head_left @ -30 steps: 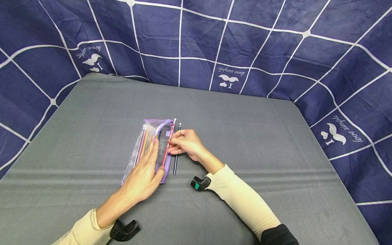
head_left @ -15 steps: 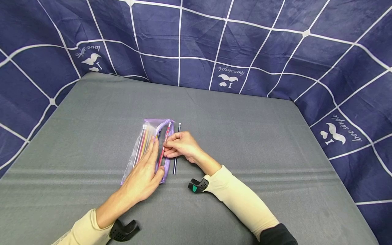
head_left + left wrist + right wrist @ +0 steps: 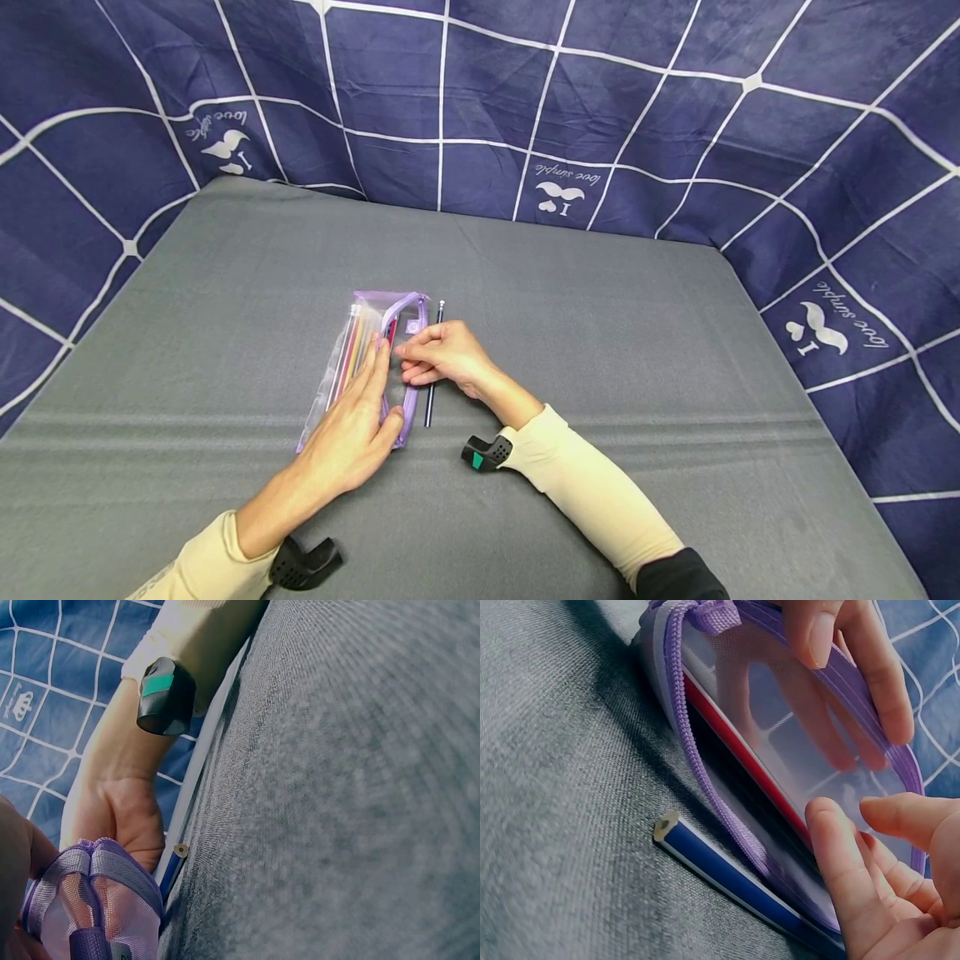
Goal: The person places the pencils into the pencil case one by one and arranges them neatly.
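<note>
A clear pencil case [image 3: 365,297] with purple zipper trim lies unzipped in the head view, with several pencils inside. My left hand [image 3: 348,429] holds the raised upper lip of its opening; in the right wrist view, fingers show through the clear film and others overlap the purple edge. My right hand [image 3: 450,358] is at the opening, its thumb and index finger apart with nothing between them. A red pencil [image 3: 742,754] lies inside, just beyond these fingertips. Outside, along the zipper, lies a dark blue unsharpened pencil [image 3: 430,404], partly hidden by the right hand.
The case lies on a grey cloth-covered table [image 3: 600,333]. A blue curtain [image 3: 495,100] with white grid lines hangs round its back and sides. Black wrist devices [image 3: 487,452] stick out under both cream sleeves [image 3: 600,492].
My right hand has moved slightly left and carried the red pencil from over the zipper edge into the case, then let go. The left hand has stayed in place.
</note>
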The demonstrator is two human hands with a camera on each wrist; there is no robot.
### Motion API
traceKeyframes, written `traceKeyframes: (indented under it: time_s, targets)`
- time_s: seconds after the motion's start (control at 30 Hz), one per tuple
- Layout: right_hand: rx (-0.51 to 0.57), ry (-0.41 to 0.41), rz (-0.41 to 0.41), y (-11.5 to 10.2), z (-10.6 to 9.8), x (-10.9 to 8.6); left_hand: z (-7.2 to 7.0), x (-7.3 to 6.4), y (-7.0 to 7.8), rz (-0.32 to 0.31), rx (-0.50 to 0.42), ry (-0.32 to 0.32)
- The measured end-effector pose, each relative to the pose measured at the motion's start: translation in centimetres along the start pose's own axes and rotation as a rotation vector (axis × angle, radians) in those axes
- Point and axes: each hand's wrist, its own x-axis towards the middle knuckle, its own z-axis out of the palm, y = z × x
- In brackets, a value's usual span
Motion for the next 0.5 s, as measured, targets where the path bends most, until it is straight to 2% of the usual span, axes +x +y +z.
traceKeyframes:
  time_s: [0.5]
  targets:
    - [0.011,0.031,-0.002,-0.32,-0.24,-0.07,0.00,-0.02,0.02,-0.001,-0.003,-0.002]
